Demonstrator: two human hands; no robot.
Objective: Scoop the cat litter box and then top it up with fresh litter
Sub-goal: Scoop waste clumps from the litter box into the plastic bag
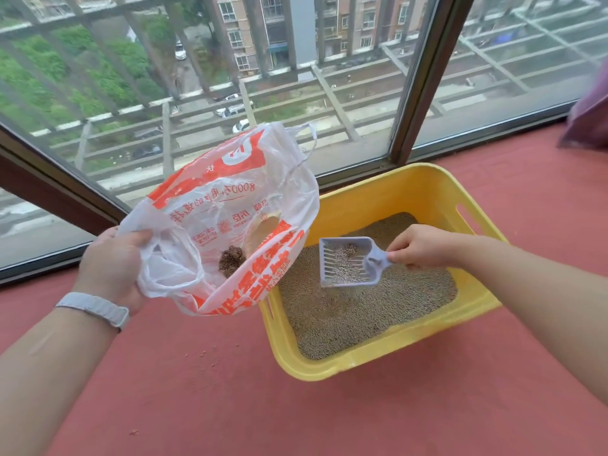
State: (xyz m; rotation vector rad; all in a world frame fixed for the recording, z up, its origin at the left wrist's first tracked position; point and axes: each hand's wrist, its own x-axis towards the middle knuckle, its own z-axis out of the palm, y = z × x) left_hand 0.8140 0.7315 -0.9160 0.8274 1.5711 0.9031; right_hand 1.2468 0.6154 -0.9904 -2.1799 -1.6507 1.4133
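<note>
A yellow litter box (424, 189) sits on the red sill, filled with grey-brown litter (378, 307). My right hand (422, 246) grips the handle of a pale blue slotted scoop (348, 263), held above the litter with granules and a small clump in it. My left hand (113, 264) holds the rim of a white and orange plastic bag (230, 209), lifted open just left of the box. A dark clump (232, 260) lies at the bag's bottom.
Large windows (230, 77) with dark frames run along the back of the red sill (197, 390). A few loose granules (204, 355) lie on the sill near the box. Purple cloth (589, 116) shows at the far right.
</note>
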